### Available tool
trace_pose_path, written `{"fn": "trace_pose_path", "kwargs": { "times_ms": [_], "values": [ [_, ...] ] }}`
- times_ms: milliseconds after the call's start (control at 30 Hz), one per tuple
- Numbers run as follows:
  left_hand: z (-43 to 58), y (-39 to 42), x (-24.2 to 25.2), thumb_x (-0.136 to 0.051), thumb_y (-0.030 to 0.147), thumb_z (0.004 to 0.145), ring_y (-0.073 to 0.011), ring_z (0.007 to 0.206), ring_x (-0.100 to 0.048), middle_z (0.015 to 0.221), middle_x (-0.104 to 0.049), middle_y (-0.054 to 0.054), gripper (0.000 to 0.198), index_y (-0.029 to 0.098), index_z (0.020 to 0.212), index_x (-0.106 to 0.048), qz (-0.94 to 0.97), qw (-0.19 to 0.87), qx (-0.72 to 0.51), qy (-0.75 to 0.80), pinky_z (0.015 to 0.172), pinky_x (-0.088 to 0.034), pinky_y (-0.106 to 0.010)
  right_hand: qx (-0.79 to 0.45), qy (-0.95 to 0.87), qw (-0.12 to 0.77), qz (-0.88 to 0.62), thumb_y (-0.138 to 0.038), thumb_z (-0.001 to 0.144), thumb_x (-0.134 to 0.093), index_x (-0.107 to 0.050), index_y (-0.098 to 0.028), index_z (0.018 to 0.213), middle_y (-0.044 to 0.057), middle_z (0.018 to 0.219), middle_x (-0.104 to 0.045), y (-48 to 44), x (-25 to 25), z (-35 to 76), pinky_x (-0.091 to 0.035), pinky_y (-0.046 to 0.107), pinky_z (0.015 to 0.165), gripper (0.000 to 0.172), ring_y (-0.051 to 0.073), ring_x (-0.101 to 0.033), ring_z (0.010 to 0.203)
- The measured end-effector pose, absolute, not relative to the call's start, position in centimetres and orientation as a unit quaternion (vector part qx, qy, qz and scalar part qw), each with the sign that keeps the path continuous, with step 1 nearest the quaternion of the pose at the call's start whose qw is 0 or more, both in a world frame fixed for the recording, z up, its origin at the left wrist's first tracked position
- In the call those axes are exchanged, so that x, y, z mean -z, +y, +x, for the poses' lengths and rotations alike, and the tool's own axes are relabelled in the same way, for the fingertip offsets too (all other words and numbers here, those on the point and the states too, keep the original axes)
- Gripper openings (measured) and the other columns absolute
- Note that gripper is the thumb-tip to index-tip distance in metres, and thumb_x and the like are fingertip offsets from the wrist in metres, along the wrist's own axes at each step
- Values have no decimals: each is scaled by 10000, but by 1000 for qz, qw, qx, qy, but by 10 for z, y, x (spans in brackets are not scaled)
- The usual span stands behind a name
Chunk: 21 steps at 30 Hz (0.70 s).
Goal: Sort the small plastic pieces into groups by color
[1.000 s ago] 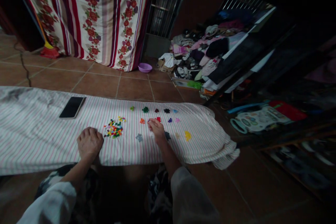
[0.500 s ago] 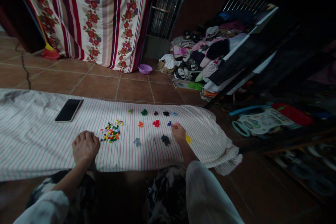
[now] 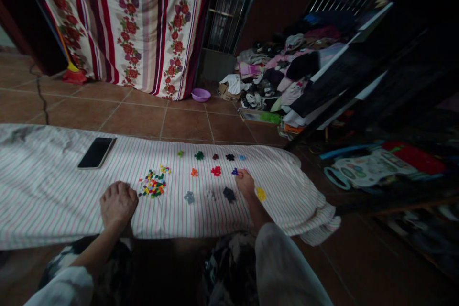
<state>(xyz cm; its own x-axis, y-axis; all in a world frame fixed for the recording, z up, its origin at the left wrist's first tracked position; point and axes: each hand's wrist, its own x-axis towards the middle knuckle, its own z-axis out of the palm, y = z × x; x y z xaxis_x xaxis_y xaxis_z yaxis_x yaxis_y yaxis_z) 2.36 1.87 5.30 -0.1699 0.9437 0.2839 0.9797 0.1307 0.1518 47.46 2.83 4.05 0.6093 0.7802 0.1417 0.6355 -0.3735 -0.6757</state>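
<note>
1. Our right grip (image 3: pixel 245 182) has its fingertips drawn together at the dark blue pieces (image 3: pixel 234 171); we cannot tell whether one is pinched there.
2. Our left grip (image 3: pixel 119 204) rests knuckles-up on the striped cloth (image 3: pixel 283 177), fingers bent; we cannot see its underside, so whether it grasps anything is unclear.
3. Just to its right we have the mixed pile (image 3: pixel 153 184) of small coloured pieces.
4. Farther right, we see single-colour clusters in rough rows, among them the dark green cluster (image 3: pixel 199 155), the red cluster (image 3: pixel 215 171) and the yellow cluster (image 3: pixel 260 194).
5. Beyond our left grip, the phone (image 3: pixel 96 153) lies flat.
</note>
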Motion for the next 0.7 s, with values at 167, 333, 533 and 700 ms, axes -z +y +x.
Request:
{"fn": "trace_pose_path", "kwargs": {
  "times_ms": [167,333,533,700],
  "values": [
    [24,19,-53,-316,319,912,-293,1068,-560,1104,-627,-167,382,111,1076,-590,-640,58,154,-751,880,-368,-407,-105,-457,320,-823,-158,663,-605,-720,-178,1017,38,861,-702,31,-37,483,-528,316,853,372,193,-666,835],
    [25,19,-53,-286,319,932,-289,1060,-570,1095,-635,-159,384,116,1054,-588,-641,69,155,-748,872,-373,-401,-89,-496,268,-821,-218,687,-653,-711,-172,1090,45,906,-672,38,-39,485,-497,309,859,410,194,-623,857],
    [26,18,-57,-301,309,929,-288,1060,-571,1093,-639,-162,369,116,1046,-592,-640,70,151,-750,874,-378,-402,-58,-525,193,-827,-244,794,-646,-684,-157,1185,104,1035,-666,43,-41,480,-462,279,854,402,210,-612,952],
    [26,18,-57,-300,311,928,-288,1054,-571,1091,-638,-163,369,117,1047,-591,-641,67,151,-750,874,-377,-401,-46,-525,187,-829,-225,833,-614,-691,-167,1128,104,1054,-659,42,-39,476,-456,277,860,311,206,-605,976]
  ]
}}
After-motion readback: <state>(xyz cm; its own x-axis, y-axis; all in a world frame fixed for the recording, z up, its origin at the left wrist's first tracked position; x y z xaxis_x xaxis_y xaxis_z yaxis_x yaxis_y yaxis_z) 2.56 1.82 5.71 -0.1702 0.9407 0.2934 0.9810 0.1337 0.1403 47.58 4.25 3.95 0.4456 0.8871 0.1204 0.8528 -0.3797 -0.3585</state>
